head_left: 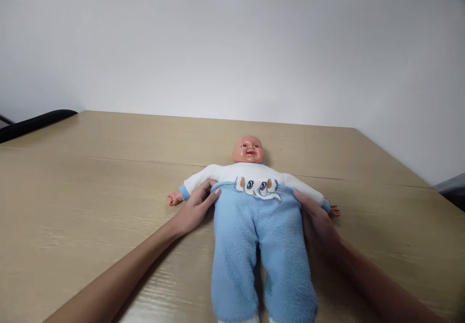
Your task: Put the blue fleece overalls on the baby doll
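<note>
A baby doll (248,151) lies on its back on the table, head away from me and arms spread to both sides. It wears a white top (225,172) with blue cuffs and fuzzy blue pants (236,231), with an elephant face stitched at the upper edge. My left hand (198,204) is closed on the left edge of the pants near the top, thumb on the front. On the opposite side, my right hand (317,216) grips the upper edge, its thumb at the fabric and its other fingers mostly hidden. The doll's feet are cut off by the lower frame edge.
The light wood table (90,192) has a seam running across it behind the doll's shoulders. A white partition (218,56) rises along its far edge. At the left stands a black curved chair part (43,118), and a dark object (454,192) sits past the right edge.
</note>
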Motion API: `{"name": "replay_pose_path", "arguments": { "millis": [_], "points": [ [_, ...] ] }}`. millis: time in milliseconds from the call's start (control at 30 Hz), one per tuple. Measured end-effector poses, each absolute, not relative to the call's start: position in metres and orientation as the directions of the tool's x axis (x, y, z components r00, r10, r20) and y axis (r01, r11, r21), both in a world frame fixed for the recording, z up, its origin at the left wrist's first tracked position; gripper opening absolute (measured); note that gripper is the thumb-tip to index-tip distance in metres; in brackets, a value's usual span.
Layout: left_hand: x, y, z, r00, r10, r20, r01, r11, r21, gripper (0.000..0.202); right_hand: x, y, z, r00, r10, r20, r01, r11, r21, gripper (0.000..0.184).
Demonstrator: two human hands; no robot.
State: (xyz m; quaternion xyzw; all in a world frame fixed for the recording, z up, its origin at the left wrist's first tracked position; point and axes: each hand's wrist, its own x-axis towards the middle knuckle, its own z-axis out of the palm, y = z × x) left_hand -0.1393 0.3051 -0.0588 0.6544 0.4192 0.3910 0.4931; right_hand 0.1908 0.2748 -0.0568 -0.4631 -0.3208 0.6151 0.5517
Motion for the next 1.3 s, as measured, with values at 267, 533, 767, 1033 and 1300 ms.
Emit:
{"name": "replay_pose_path", "arguments": {
  "millis": [267, 533, 767, 1033, 1300],
  "points": [
    [-0.12, 0.312, -0.07, 0.207, 0.977, 0.042, -0.065, -0.029, 0.997, 0.04, 0.179, 0.287, -0.067, 0.059, 0.972, -0.229, -0.401, -0.187, -0.897, 0.047],
    [-0.119, 0.316, -0.057, 0.205, 0.948, 0.244, 0.073, -0.264, 0.962, 0.035, 0.195, 0.297, -0.062, 0.088, 0.991, -0.1, -0.051, -0.095, -0.994, 0.046],
    [-0.117, 0.321, -0.062, 0.047, 0.95, 0.309, 0.108, -0.312, 0.944, 0.03, 0.195, 0.306, -0.03, -0.03, 0.999, 0.018, 0.269, 0.026, -0.963, 0.046],
    [-0.115, 0.318, -0.064, 0.039, 0.95, 0.31, 0.074, -0.312, 0.947, 0.026, 0.174, 0.324, 0.003, -0.024, 0.998, 0.05, 0.23, 0.054, -0.972, 0.039],
    [-0.115, 0.314, -0.065, -0.013, 0.824, 0.567, 0.253, -0.546, 0.799, 0.01, 0.084, 0.381, 0.048, -0.556, 0.775, 0.3, 0.594, 0.623, -0.508, 0.014]
  ]
}}
